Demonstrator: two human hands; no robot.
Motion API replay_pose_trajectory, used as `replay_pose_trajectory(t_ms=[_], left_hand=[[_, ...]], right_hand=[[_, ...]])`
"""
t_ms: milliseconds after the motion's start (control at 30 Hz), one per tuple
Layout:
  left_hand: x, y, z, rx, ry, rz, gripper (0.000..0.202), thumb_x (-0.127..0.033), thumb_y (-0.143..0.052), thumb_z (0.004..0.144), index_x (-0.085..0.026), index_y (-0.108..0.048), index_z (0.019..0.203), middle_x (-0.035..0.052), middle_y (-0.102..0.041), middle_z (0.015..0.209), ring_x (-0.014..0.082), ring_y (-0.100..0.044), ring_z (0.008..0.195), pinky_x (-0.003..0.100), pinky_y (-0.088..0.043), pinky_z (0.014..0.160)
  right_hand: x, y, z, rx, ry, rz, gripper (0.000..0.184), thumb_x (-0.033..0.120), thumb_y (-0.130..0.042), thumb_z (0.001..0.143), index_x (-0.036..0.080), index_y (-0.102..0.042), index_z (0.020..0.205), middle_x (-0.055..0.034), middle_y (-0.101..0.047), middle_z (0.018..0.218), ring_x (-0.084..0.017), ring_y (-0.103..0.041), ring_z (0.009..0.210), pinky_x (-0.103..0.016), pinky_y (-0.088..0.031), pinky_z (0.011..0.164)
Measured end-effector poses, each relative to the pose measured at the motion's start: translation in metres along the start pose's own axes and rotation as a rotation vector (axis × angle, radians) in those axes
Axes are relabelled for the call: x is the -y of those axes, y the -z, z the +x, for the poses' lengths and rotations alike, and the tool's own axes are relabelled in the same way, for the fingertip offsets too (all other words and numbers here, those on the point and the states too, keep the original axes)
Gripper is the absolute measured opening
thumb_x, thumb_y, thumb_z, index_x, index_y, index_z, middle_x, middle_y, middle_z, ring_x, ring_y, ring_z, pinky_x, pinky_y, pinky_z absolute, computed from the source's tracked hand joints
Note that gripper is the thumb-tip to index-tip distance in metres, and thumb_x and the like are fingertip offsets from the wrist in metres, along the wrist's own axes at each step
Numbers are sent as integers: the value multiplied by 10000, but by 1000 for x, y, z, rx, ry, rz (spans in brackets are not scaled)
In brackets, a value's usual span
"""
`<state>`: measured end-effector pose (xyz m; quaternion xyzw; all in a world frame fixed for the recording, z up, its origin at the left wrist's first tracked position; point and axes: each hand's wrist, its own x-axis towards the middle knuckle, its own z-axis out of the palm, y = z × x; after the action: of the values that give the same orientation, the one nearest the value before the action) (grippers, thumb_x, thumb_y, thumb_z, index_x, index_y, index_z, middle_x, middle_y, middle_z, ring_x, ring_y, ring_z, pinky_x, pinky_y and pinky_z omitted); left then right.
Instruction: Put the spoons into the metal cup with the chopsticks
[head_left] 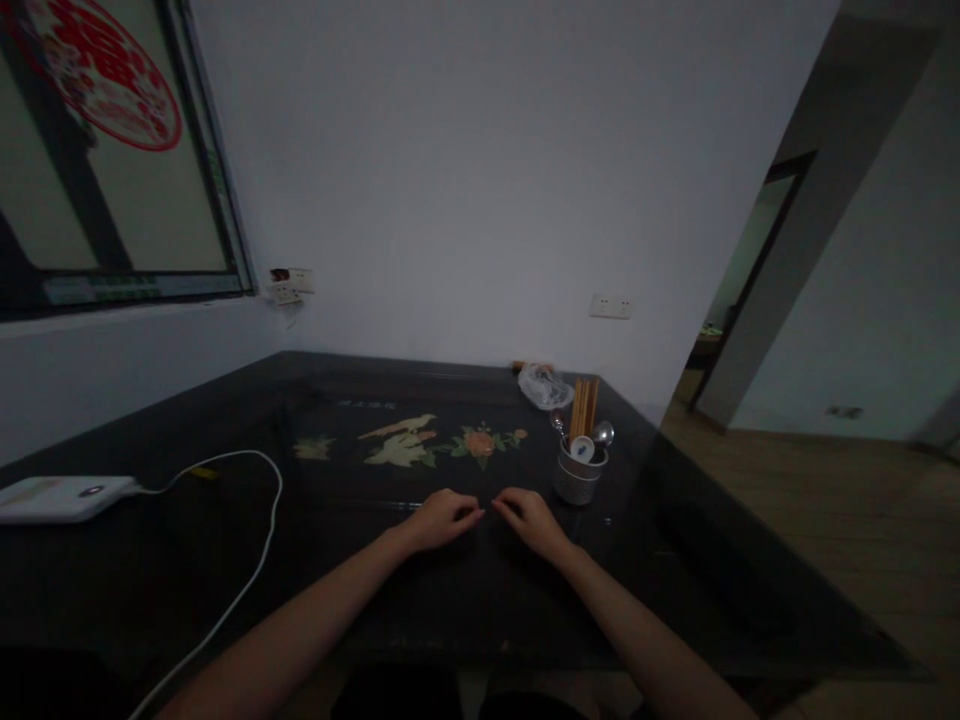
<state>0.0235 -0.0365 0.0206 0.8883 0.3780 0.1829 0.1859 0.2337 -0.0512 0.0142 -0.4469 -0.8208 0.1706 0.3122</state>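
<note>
My left hand (pixel 444 519) rests on the dark table (pixel 360 600) near its middle, fingers curled in and pressed together. Facing it across a narrow gap is my right hand (pixel 529 517), curled the same way. Neither hand shows anything in its fingers. Just beyond my right hand and to its right stands a light utensil cup (pixel 577 486). Upright wooden chopsticks (pixel 583 408), metal spoons (pixel 603 433) and a small white ceramic spoon (pixel 582 449) are in it. Behind the cup lies a crumpled clear plastic bag (pixel 543 387).
A white power bank (pixel 64 498) lies at the table's left, with a white cable (pixel 274 500) curving toward the near edge. The tabletop bears a bird and flower picture (pixel 409 445). A wall (pixel 465 200) with sockets (pixel 610 306) borders the far side; a window (pixel 142 220) is at left.
</note>
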Motion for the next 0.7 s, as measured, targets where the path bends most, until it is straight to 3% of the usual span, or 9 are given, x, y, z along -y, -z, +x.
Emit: replay_pose_trajectory(t_ms=[700], left_hand=[[-6,1,-1,0,-22,49,319,-365,-413,900,-173,-618,749,-15,-565,607,99,-476,553,203,-298,541]], right_hand=[[3,3,2,57,11,-75,293,324,-463,904,167,-631,723,-41,-642,730,-158,-568,696,-240,-385,643]])
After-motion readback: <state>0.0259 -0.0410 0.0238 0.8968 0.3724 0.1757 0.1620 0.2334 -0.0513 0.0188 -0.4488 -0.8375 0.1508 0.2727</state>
